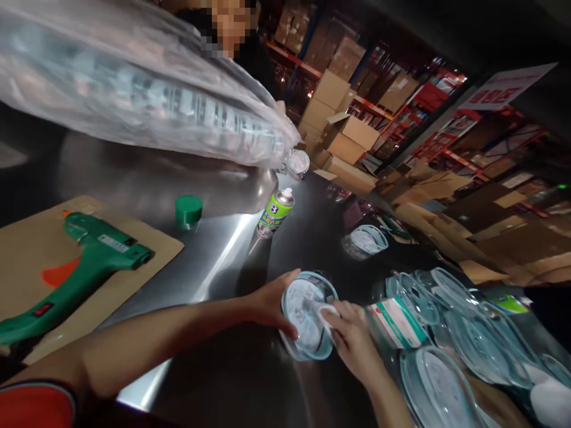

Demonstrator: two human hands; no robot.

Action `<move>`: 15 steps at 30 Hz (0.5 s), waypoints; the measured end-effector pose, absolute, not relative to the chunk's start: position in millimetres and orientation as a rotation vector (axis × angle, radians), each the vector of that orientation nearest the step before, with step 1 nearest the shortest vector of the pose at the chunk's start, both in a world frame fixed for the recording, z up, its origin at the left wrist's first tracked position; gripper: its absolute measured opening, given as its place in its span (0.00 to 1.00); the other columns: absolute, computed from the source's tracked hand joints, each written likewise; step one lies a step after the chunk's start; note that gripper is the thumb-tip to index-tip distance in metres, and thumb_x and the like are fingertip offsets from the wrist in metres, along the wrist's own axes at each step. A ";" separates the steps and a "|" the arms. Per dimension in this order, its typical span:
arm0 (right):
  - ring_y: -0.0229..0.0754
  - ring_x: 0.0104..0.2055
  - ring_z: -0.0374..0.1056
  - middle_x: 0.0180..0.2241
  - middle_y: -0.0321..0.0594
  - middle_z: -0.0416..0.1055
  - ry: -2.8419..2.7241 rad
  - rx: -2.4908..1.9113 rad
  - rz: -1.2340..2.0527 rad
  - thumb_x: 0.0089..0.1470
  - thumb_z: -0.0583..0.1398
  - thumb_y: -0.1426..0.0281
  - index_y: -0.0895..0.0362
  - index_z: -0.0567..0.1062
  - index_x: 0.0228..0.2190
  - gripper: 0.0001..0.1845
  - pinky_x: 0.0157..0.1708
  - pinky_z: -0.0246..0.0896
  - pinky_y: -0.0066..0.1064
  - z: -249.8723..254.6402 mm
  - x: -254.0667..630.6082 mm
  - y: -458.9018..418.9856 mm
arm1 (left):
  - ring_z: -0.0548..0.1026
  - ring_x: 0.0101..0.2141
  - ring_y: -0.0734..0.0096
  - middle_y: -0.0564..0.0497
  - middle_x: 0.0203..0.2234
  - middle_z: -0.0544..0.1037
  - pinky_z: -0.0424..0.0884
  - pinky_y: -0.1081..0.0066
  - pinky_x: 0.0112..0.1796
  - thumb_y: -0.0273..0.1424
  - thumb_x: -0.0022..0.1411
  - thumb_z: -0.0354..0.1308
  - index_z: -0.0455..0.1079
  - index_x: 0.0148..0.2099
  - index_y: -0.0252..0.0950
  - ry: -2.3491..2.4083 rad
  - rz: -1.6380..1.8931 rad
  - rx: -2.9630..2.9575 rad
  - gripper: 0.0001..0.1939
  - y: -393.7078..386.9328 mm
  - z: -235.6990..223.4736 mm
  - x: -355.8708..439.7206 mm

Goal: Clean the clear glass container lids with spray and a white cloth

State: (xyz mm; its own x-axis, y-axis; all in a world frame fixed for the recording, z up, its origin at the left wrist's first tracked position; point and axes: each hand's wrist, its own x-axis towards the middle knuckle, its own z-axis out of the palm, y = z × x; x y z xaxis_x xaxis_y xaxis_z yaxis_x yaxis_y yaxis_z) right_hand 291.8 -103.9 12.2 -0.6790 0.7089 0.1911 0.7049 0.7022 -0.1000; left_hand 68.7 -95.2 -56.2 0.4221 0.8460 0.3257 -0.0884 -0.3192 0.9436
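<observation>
My left hand (pixel 273 303) is wrapped around the near-left side of a round clear container (pixel 300 306) with a pale blue rim, which rests on the dark shiny table. A printed paper shows through its top. From the right, my right hand (pixel 352 333) pinches a small white wipe (pixel 327 314) against the top of the container. Whether it is tissue or cloth, I cannot tell. Beyond my hands stands a green and silver spray can (pixel 274 215) with a white nozzle. A green screw cap (pixel 188 210) sits to its left.
A green hot glue gun (pixel 96 252) lies on cardboard (pixel 147 238) at left. Several blue-rimmed containers (pixel 439 386) crowd the right, beside a white and green packet (pixel 397 321). One more container (pixel 368 239) stands farther back. A long plastic-wrapped stack (pixel 178 101) spans the upper left, near another person (pixel 232 30).
</observation>
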 end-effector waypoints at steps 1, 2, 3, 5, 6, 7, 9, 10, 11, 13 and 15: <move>0.46 0.36 0.61 0.34 0.41 0.69 -2.668 -1.187 -0.025 0.49 0.50 0.83 0.53 0.74 0.39 0.21 0.39 0.49 0.40 13.3 293.4 -102.1 | 0.58 0.60 0.39 0.38 0.59 0.65 0.51 0.49 0.61 0.44 0.25 0.76 0.57 0.64 0.33 0.657 1.105 1.613 0.63 -95.0 -54.5 68.6; 0.46 0.36 0.61 0.34 0.42 0.69 -2.639 -1.231 -0.071 0.49 0.50 0.83 0.54 0.74 0.39 0.21 0.38 0.49 0.40 13.7 293.9 -99.8 | 0.58 0.60 0.39 0.39 0.58 0.66 0.52 0.50 0.61 0.44 0.25 0.76 0.58 0.63 0.33 0.641 1.104 1.611 0.61 -94.8 -53.1 68.4; 0.47 0.36 0.61 0.34 0.43 0.69 -2.623 -1.251 -0.096 0.49 0.50 0.83 0.55 0.74 0.40 0.21 0.38 0.49 0.40 13.4 293.2 -97.5 | 0.58 0.60 0.39 0.39 0.58 0.66 0.52 0.50 0.61 0.44 0.27 0.76 0.59 0.62 0.33 0.633 1.101 1.609 0.60 -94.7 -52.2 68.0; 0.46 0.38 0.62 0.35 0.42 0.69 -2.650 -1.214 -0.063 0.49 0.51 0.83 0.54 0.74 0.41 0.21 0.39 0.50 0.39 11.8 290.2 -94.6 | 0.57 0.60 0.39 0.39 0.59 0.64 0.51 0.50 0.61 0.45 0.28 0.76 0.59 0.62 0.34 0.647 1.099 1.599 0.59 -94.7 -51.7 66.8; 0.45 0.39 0.62 0.36 0.41 0.69 -2.682 -1.171 -0.023 0.49 0.51 0.83 0.54 0.74 0.41 0.22 0.40 0.51 0.38 11.0 289.1 -94.2 | 0.56 0.61 0.39 0.39 0.60 0.63 0.50 0.50 0.61 0.45 0.28 0.76 0.58 0.63 0.34 0.659 1.092 1.598 0.59 -94.7 -52.1 66.3; 0.44 0.39 0.63 0.36 0.40 0.69 -2.709 -1.133 0.010 0.48 0.52 0.83 0.53 0.75 0.39 0.21 0.40 0.51 0.37 10.5 288.9 -94.3 | 0.55 0.61 0.38 0.38 0.61 0.62 0.49 0.49 0.61 0.45 0.28 0.76 0.57 0.63 0.34 0.671 1.082 1.597 0.60 -94.5 -52.7 66.0; 0.44 0.38 0.63 0.35 0.39 0.69 -2.714 -1.116 0.011 0.48 0.52 0.84 0.53 0.75 0.37 0.21 0.40 0.50 0.37 10.3 290.4 -94.3 | 0.53 0.62 0.37 0.38 0.62 0.60 0.47 0.48 0.62 0.45 0.26 0.76 0.55 0.65 0.34 0.687 1.062 1.603 0.63 -94.1 -54.5 66.2; 0.44 0.37 0.62 0.34 0.40 0.69 -2.689 -1.142 -0.019 0.49 0.52 0.84 0.53 0.75 0.37 0.20 0.39 0.50 0.37 10.5 291.0 -94.1 | 0.52 0.62 0.37 0.38 0.62 0.59 0.46 0.48 0.62 0.44 0.26 0.76 0.54 0.65 0.34 0.691 1.056 1.612 0.64 -93.8 -55.5 66.5; 0.45 0.36 0.62 0.33 0.41 0.69 -2.656 -1.175 -0.054 0.49 0.51 0.83 0.55 0.76 0.37 0.19 0.39 0.49 0.38 10.8 290.5 -94.0 | 0.52 0.63 0.36 0.38 0.63 0.59 0.46 0.48 0.62 0.44 0.26 0.76 0.54 0.66 0.34 0.693 1.056 1.622 0.65 -93.5 -56.6 67.0; 0.47 0.36 0.61 0.34 0.43 0.69 -2.629 -1.189 -0.073 0.50 0.51 0.82 0.56 0.75 0.39 0.19 0.38 0.49 0.39 11.4 284.8 -95.9 | 0.53 0.62 0.37 0.39 0.62 0.59 0.47 0.49 0.62 0.44 0.27 0.76 0.53 0.66 0.36 0.691 1.069 1.631 0.64 -93.3 -58.9 67.8; 0.47 0.39 0.62 0.36 0.43 0.69 -2.686 -1.102 0.011 0.51 0.51 0.81 0.55 0.75 0.40 0.20 0.39 0.50 0.39 13.0 275.0 -102.7 | 0.55 0.61 0.39 0.41 0.61 0.61 0.50 0.49 0.62 0.43 0.28 0.76 0.52 0.67 0.38 0.679 1.068 1.622 0.64 -93.2 -61.3 68.0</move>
State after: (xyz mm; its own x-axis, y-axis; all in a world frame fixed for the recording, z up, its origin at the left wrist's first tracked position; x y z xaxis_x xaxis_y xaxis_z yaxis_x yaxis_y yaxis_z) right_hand 275.0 -102.7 13.0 -0.6878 0.6931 0.2157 0.6914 0.7160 -0.0965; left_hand 68.0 -93.2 -61.3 0.4449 0.8405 0.3092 -0.0770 -0.3081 0.9482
